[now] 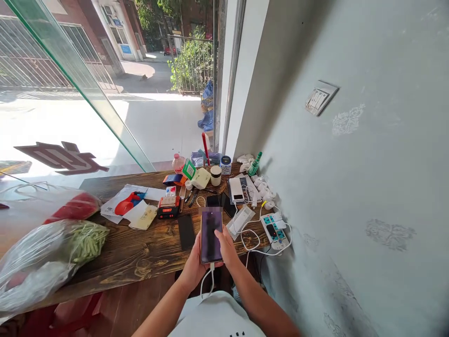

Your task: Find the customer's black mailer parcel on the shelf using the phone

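- Left hand: its fingers are wrapped round the back and lower left edge of the phone. It looks like the carrying grip, since the palm sits underneath taking the weight.
- Right hand: the fingers are tucked behind the right edge and the thumb lies across the lower part of the screen. So both hands are closed on it. My guess is the right one steadies it while the thumb works the glass.
- The phone is held up in the air, screen facing the person, just off the near edge of the tabletop and not resting on it.
- A white cable is plugged into the bottom and loops down toward the lap. That probably keeps the phone this close to the edge, but I can't tell where the cable ends.
- Right behind it there's a second dark phone lying flat, an orange-and-black gadget and loose papers.
- To the right, a power strip sits against the wall with white leads tangled around it, so that side is cramped.
- Far left is a plastic bag of green beans, well apart.
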A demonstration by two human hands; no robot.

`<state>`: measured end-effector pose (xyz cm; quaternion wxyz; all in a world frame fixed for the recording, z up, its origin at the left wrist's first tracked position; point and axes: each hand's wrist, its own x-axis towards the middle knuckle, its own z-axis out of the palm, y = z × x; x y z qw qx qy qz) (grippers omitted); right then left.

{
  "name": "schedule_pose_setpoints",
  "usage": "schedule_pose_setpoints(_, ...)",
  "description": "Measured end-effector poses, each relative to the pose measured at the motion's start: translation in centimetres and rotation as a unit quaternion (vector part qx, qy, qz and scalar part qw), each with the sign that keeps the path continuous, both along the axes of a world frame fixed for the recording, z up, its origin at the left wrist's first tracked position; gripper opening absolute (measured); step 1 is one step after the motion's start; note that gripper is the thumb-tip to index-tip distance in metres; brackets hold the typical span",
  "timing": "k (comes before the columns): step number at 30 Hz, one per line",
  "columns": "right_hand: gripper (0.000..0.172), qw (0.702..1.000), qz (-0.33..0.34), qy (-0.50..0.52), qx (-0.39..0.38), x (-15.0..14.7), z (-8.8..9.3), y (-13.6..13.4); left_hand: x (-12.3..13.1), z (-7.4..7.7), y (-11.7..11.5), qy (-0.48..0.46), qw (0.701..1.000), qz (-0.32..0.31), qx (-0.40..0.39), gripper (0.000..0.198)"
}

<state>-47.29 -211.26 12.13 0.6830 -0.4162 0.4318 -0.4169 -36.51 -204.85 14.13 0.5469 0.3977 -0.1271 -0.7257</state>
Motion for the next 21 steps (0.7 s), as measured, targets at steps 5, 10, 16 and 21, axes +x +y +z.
schedule_pose_setpoints(5, 0.032, 0.999, -0.013, -0.028, 0.016, 0.7, 0.4, 0.8, 0.6, 0.1, 0.3, 0.028, 1.000, 0.008, 0.010, 0.065)
schedule_pose_setpoints(10, 0.048, 0.998, -0.009, 0.052, -0.041, 1.3, 0.4, 1.0, 1.2, 0.4, 0.4, -0.004, 1.000, -0.009, -0.006, 0.067)
schedule_pose_setpoints(16, 0.034, 0.998, 0.003, 0.038, -0.051, 1.4, 0.8, 1.1, 2.0, 0.6, 0.6, 0.014, 1.000, -0.002, -0.003, 0.065)
schedule_pose_setpoints(21, 0.069, 0.989, 0.120, -0.055, -0.064, 0.6, 1.8, 1.1, 2.6, 0.9, 0.5, 0.011, 1.000, -0.011, -0.012, 0.060)
